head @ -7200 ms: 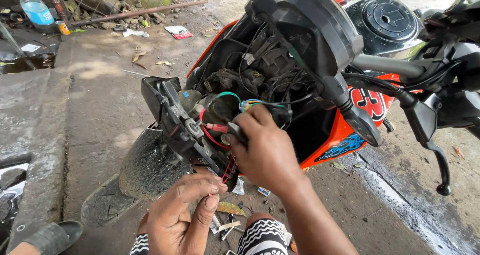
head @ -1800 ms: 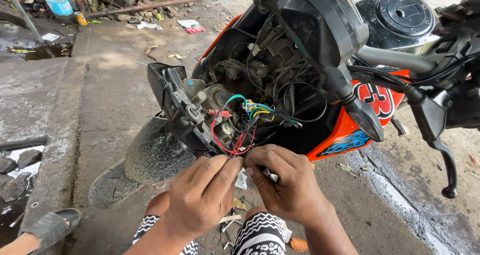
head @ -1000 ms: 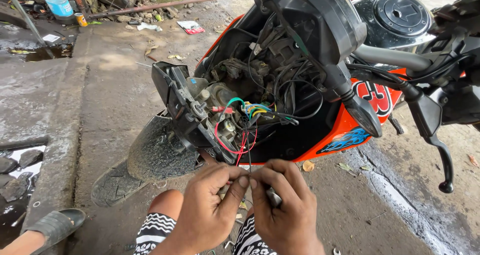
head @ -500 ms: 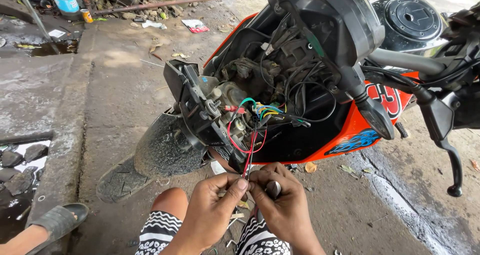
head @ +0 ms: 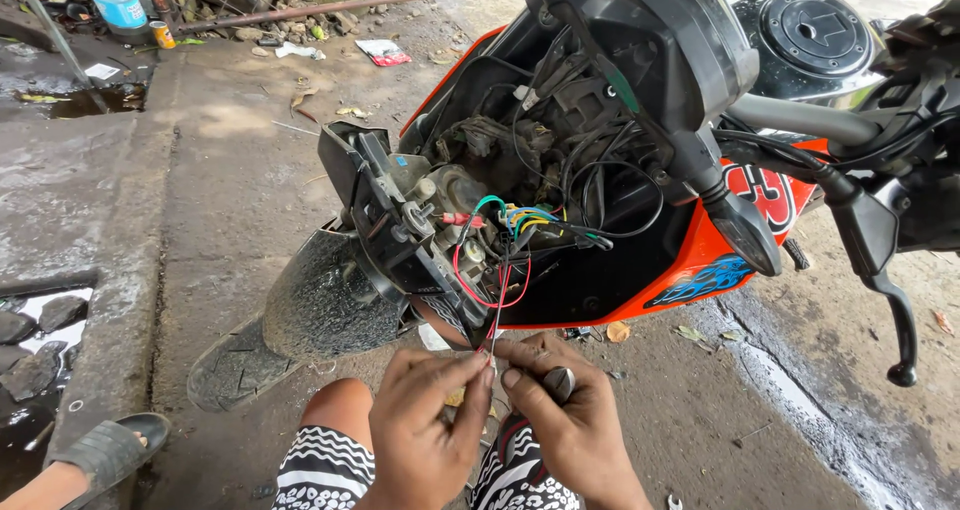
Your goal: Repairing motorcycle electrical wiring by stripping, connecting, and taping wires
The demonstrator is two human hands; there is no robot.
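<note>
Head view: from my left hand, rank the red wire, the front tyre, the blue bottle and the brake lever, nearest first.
From the left hand:
1. Red wire, at the fingertips, just above.
2. Front tyre, up and left.
3. Brake lever, far right.
4. Blue bottle, top left corner.

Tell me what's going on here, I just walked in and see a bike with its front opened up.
A person crouches at the front of an orange and black motorcycle whose headlight area is open, with a bundle of coloured wires exposed. The left hand and the right hand meet just below it, pinching the ends of thin red wires that hang from the bundle. The right hand also grips a small dark tool; what kind is unclear. The muddy front tyre rests on wet concrete.
</note>
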